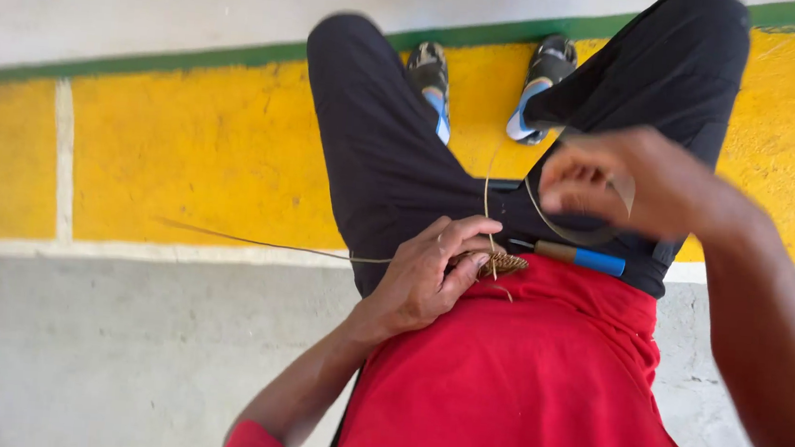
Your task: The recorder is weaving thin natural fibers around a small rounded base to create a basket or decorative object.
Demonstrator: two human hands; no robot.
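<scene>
Seated, looking down at my lap. My left hand (427,273) is closed around a small brown woven coil of plant fibre (500,261), pinning it against my black trousers (392,166) just above the hem of my red shirt (537,376). My right hand (623,180) is raised above the right thigh, fingers pinched narrow on a thin pale fibre strand (487,197) that runs in a loop down to the coil. The hand is blurred, so the exact pinch point is unclear.

A second long strand (254,242) trails off to the left from under my left hand, over the yellow painted floor (195,151). A tool with a wooden shaft and blue handle (579,258) lies across my lap, just beside the coil.

Risks, as I judge them: the taut strand looks brittle and may snap or kink if I pull at a sharp angle. A loose left grip would let the coil unwind. The tool rests unsecured on my lap and could roll off towards my dark sandals (484,84).
</scene>
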